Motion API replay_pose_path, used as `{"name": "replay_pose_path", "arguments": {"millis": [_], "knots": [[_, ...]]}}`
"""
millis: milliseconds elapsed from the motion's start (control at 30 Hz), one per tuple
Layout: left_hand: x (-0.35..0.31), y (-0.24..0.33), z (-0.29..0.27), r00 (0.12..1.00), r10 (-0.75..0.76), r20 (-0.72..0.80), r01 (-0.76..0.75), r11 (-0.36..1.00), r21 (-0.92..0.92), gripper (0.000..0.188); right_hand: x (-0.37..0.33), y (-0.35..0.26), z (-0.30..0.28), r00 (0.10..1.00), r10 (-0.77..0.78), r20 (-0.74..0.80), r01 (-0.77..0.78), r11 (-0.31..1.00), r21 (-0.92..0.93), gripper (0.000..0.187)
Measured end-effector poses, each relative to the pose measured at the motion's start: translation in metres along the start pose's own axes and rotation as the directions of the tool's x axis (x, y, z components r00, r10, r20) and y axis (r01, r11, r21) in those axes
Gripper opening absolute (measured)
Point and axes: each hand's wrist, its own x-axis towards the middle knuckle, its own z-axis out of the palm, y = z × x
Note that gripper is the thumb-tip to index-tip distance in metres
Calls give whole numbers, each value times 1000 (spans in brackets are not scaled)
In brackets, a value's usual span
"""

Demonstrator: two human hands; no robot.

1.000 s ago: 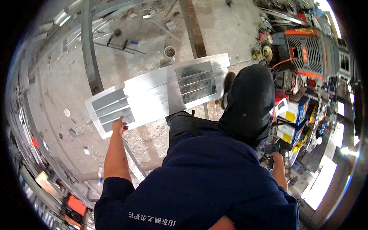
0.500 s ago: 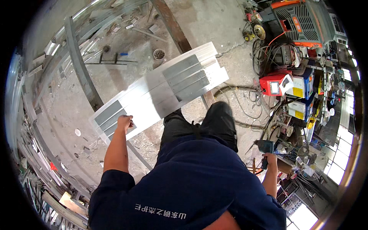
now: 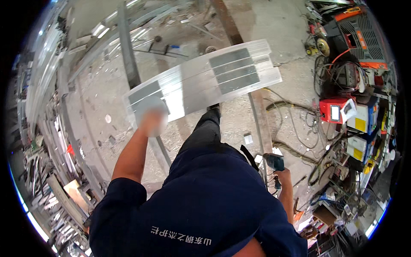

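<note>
A power drill [image 3: 275,162], dark green and black, is gripped in my right hand [image 3: 282,174]. My right arm holds it out to the right of my body, pointing left. My left hand [image 3: 153,122] is at the near left edge of a stack of long silvery metal slats [image 3: 195,85]. Blur smears its fingers, so whether they grip a slat does not show. The slats lie side by side across steel beams, with grey bands of shadow or film over their left end and right part.
Steel beams [image 3: 129,55] run under the slats. Hoses and cables [image 3: 295,105] coil on the floor at right, near a red machine [image 3: 332,110] and an orange and grey machine [image 3: 361,38]. Metal offcuts [image 3: 43,171] pile up at far left.
The whole scene has shifted rightward in the picture as I moved. My right hand has brought the drill closer to my body. My left hand remains at the slats' left end.
</note>
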Motion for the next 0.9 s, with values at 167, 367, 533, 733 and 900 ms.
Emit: {"name": "replay_pose_path", "arguments": {"millis": [167, 367, 533, 733, 900], "knots": [[-72, -79, 12, 993, -107, 51, 97, 981, 166, 24, 73, 118, 40, 963, -269, -21, 263, 954, -140, 22], [-153, -157, -2, 974, -228, -3, 227, 968, 106, 30, 5, 49, 80, 986, -131, 106, 125, 990, 65, 22], [-136, -186, -18, 995, -102, 10, 102, 994, 40, 37, -2, 25, 111, 970, -240, 37, 243, 961, -132, 25], [-120, -72, 29, 947, 119, 298, -69, 982, -173, 48, -105, -114, 136, 898, -433, 75, 439, 886, -147, 36], [-156, 35, 53, 637, 244, 731, 94, 917, -388, 65, -199, -204, 169, 578, -777, 248, 815, 537, -217, 83]]}}
